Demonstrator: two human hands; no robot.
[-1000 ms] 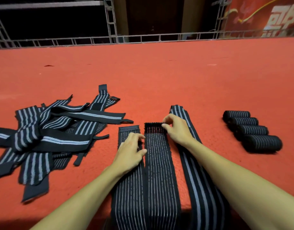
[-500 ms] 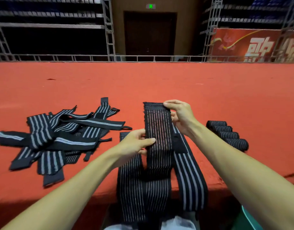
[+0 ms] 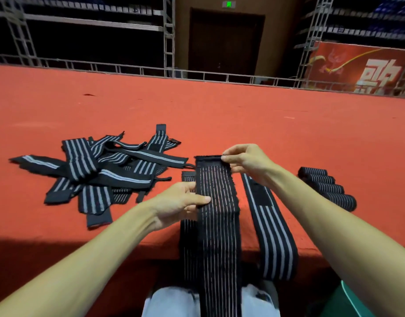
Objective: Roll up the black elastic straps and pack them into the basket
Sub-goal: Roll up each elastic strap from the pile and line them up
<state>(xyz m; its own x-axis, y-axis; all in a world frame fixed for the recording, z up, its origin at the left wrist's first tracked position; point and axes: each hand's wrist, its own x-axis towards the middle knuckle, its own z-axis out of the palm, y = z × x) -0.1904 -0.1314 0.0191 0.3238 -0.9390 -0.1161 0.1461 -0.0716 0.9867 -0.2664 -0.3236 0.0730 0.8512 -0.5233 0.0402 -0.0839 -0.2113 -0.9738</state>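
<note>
1. While the head camera looks down over both forearms, the right hand [image 3: 247,162] pinches the far folded end of a long black elastic strap with thin pale stripes [image 3: 216,213], fingertips closed on its top edge. The left hand [image 3: 182,203] clamps the same strap lower down, thumb on top and fingers underneath.
2. Nearer than the fingers, the strap hangs off the red felt tabletop [image 3: 265,124] towards the lap. To my eye that loose tail could drag sideways and make the roll come out crooked.
3. Just left of the left fingers lies a second thin-striped black strap [image 3: 187,243], and right of the right wrist a black strap with broad grey stripes [image 3: 272,229]. Either could catch in the first turn.
4. Further left sits a tangled heap of unrolled black striped straps [image 3: 98,177]; beyond the right forearm, a row of four finished black rolls [image 3: 327,188].
5. A green edge [image 3: 344,300] shows under the right arm; whether it is the basket I cannot tell.
</note>
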